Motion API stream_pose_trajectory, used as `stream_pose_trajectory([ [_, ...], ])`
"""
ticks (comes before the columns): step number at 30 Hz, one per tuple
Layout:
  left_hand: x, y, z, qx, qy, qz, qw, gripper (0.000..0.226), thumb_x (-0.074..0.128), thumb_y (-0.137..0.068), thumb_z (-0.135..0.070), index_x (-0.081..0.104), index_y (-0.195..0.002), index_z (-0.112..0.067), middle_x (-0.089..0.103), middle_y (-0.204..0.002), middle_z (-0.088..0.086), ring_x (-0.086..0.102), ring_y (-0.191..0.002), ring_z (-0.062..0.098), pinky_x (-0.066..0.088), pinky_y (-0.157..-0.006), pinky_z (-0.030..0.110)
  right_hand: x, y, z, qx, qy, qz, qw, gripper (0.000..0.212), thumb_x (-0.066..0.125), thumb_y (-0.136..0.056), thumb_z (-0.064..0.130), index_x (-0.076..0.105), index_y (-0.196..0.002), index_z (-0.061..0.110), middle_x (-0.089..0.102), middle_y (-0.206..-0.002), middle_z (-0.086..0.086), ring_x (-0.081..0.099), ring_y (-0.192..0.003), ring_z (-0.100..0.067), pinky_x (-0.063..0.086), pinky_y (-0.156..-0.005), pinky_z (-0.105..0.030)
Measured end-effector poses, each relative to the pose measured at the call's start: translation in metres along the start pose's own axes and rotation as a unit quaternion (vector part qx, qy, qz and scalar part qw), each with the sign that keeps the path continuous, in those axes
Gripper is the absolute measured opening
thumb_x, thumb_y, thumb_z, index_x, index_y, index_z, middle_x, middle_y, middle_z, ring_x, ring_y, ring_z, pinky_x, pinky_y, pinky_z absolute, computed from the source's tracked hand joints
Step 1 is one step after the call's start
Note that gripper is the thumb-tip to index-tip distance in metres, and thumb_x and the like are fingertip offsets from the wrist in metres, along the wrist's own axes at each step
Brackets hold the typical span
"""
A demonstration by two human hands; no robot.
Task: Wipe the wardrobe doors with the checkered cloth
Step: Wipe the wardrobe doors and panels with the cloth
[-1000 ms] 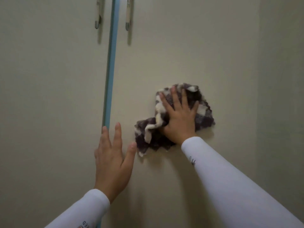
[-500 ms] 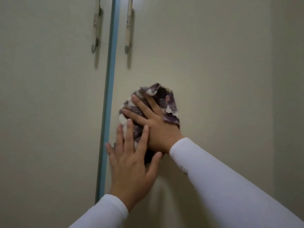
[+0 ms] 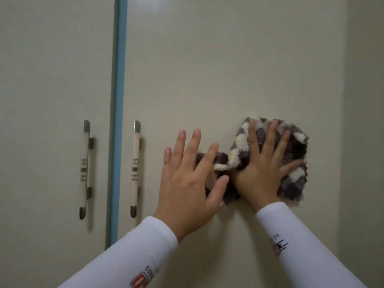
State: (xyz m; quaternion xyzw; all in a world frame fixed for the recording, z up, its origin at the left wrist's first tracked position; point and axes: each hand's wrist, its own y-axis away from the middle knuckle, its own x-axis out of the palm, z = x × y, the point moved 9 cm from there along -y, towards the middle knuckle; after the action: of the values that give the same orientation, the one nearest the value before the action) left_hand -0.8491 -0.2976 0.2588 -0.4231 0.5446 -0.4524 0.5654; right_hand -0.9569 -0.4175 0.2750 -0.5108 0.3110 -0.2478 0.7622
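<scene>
My right hand (image 3: 264, 169) lies flat with spread fingers on the dark purple and white checkered cloth (image 3: 295, 179), pinning it against the cream right wardrobe door (image 3: 218, 69). The cloth is bunched, and its left end trails under my left hand (image 3: 191, 183). That hand rests open on the same door, fingers apart, its fingertips overlapping the cloth's left end. The left wardrobe door (image 3: 52, 80) is untouched.
A blue vertical strip (image 3: 118, 100) separates the two doors. Each door carries a long handle beside it: the left handle (image 3: 84, 169) and the right handle (image 3: 135, 169). A cream side wall (image 3: 365, 121) borders the right door.
My right hand has slid the cloth from beside the blue strip to the right side of the door. The left hand followed rightward. The view has tilted up, so the handles appear lower.
</scene>
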Motion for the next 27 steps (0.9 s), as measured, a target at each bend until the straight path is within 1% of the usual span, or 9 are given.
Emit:
stream_pose_trajectory([
  [5, -0.019, -0.072, 0.010, -0.022, 0.011, 0.012, 1.000, 0.061, 0.041, -0.082, -0.048, 0.045, -0.134, -0.018, 0.035, -0.147, 0.013, 0.024, -0.138, 0.032, 0.013, -0.105, 0.050, -0.014, -0.078, 0.051, -0.031, 0.006, 0.008, 0.999, 0.086, 0.018, -0.065, 0.071, -0.013, -0.139, 0.042, -0.010, -0.158, 0.000, -0.014, -0.143, -0.029, -0.008, -0.098, -0.073],
  [8, -0.032, -0.102, 0.020, -0.033, 0.017, 0.010, 0.999, 0.065, 0.042, -0.080, -0.048, 0.037, -0.138, -0.019, 0.036, -0.147, 0.013, 0.025, -0.138, 0.031, 0.013, -0.105, 0.050, -0.024, -0.117, 0.081, -0.058, -0.007, 0.001, 0.998, 0.085, 0.019, -0.068, 0.067, -0.001, -0.145, 0.040, -0.005, -0.158, 0.000, -0.010, -0.144, -0.028, -0.007, -0.100, -0.072],
  [12, -0.055, -0.126, 0.034, -0.050, 0.047, -0.003, 0.998, 0.072, 0.041, -0.080, -0.049, 0.015, -0.143, -0.026, 0.024, -0.152, 0.007, 0.015, -0.141, 0.021, 0.010, -0.109, 0.044, -0.030, -0.166, 0.116, -0.075, 0.011, 0.022, 0.997, 0.087, 0.039, -0.079, 0.061, -0.006, -0.148, 0.033, -0.015, -0.157, 0.000, -0.017, -0.143, -0.024, -0.006, -0.102, -0.070],
  [16, -0.072, -0.126, 0.053, -0.043, 0.029, -0.003, 0.999, 0.072, 0.040, -0.082, -0.048, 0.012, -0.145, -0.028, 0.023, -0.152, 0.006, 0.013, -0.141, 0.020, 0.019, -0.111, 0.053, -0.038, -0.210, 0.159, -0.092, 0.004, 0.012, 0.996, 0.085, 0.046, -0.085, 0.051, -0.005, -0.149, 0.026, -0.013, -0.157, -0.002, -0.015, -0.144, -0.023, -0.006, -0.105, -0.067],
  [20, -0.089, -0.120, 0.076, -0.060, 0.015, -0.020, 0.998, 0.070, 0.042, -0.082, -0.046, 0.017, -0.144, -0.026, 0.027, -0.150, 0.009, 0.017, -0.139, 0.022, 0.027, -0.107, 0.057, -0.043, -0.227, 0.201, -0.172, -0.059, -0.008, 0.983, 0.079, 0.055, -0.077, 0.021, 0.020, -0.148, 0.025, 0.007, -0.158, -0.002, 0.000, -0.146, -0.020, -0.002, -0.112, -0.054],
  [22, -0.098, -0.119, 0.084, -0.073, 0.022, -0.038, 0.996, 0.066, 0.043, -0.081, -0.045, 0.024, -0.140, -0.022, 0.034, -0.146, 0.013, 0.023, -0.136, 0.024, 0.029, -0.106, 0.055, -0.050, -0.219, 0.211, -0.212, -0.137, -0.031, 0.967, 0.075, 0.057, -0.066, 0.005, 0.043, -0.138, 0.017, 0.030, -0.152, -0.007, 0.021, -0.143, -0.025, 0.010, -0.113, -0.051],
  [24, -0.107, -0.119, 0.087, -0.086, 0.034, -0.047, 0.995, 0.062, 0.044, -0.080, -0.043, 0.034, -0.136, -0.017, 0.042, -0.140, 0.016, 0.031, -0.131, 0.027, 0.030, -0.106, 0.051, -0.057, -0.201, 0.217, -0.262, -0.174, -0.087, 0.945, 0.064, 0.053, -0.055, -0.001, 0.062, -0.118, 0.008, 0.055, -0.132, -0.015, 0.048, -0.125, -0.034, 0.033, -0.104, -0.051],
  [25, -0.110, -0.118, 0.087, -0.094, 0.042, -0.050, 0.993, 0.060, 0.045, -0.080, -0.042, 0.040, -0.133, -0.014, 0.045, -0.137, 0.017, 0.036, -0.128, 0.029, 0.032, -0.105, 0.049, -0.058, -0.188, 0.220, -0.285, -0.159, -0.110, 0.939, 0.059, 0.052, -0.051, 0.000, 0.067, -0.108, 0.006, 0.062, -0.120, -0.017, 0.056, -0.114, -0.035, 0.041, -0.096, -0.046],
  [27, -0.117, -0.117, 0.085, -0.102, 0.056, -0.052, 0.992, 0.057, 0.045, -0.080, -0.040, 0.050, -0.126, -0.009, 0.050, -0.131, 0.017, 0.043, -0.123, 0.031, 0.034, -0.104, 0.045, -0.054, -0.156, 0.225, -0.335, -0.100, -0.131, 0.928, 0.042, 0.055, -0.056, 0.004, 0.068, -0.095, 0.008, 0.067, -0.099, -0.016, 0.055, -0.096, -0.031, 0.042, -0.079, -0.036],
])
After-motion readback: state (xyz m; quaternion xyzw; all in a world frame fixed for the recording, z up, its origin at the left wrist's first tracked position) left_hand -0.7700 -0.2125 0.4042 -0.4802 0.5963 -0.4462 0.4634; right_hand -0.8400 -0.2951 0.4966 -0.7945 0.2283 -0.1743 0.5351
